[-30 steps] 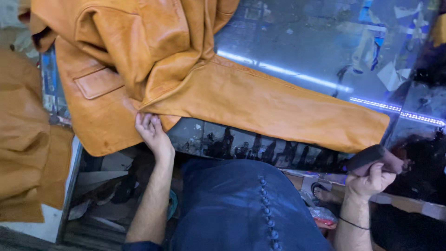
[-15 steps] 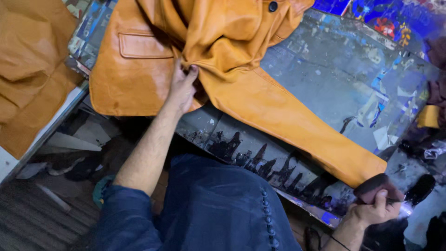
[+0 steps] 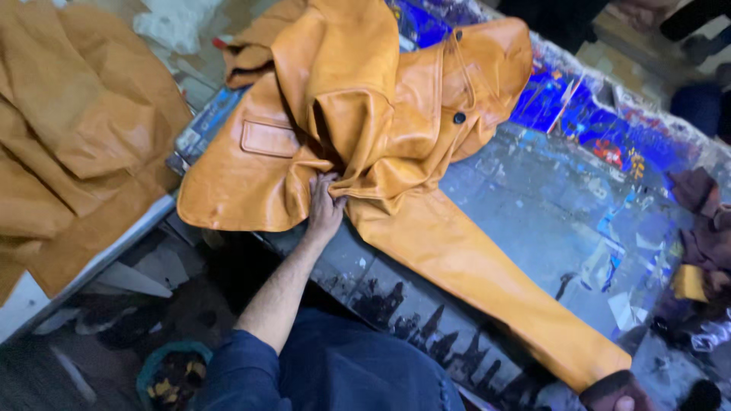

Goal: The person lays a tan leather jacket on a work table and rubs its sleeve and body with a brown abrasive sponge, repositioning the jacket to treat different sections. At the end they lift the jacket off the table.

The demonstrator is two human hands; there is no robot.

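Note:
A tan-orange leather jacket (image 3: pixel 365 114) lies crumpled on a worktable (image 3: pixel 548 198) covered with printed plastic sheeting. One sleeve (image 3: pixel 487 281) stretches toward the lower right. My left hand (image 3: pixel 324 205) grips a fold of the jacket near its front edge, below a flap pocket (image 3: pixel 268 139). My right hand (image 3: pixel 620 394) is at the bottom edge, by the sleeve cuff, closed around a dark object; only a fingertip and the object's top show.
More tan leather pieces (image 3: pixel 76 144) are piled on a surface at the left. Dark and yellow scraps (image 3: pixel 700 251) lie at the table's right edge. My blue clothing (image 3: pixel 343 373) fills the lower middle; a small bin (image 3: pixel 171 373) sits on the floor.
The view has swung, so the jacket now sits higher and more central. My left hand keeps its grip on the jacket fold. My right hand has slid almost out of view.

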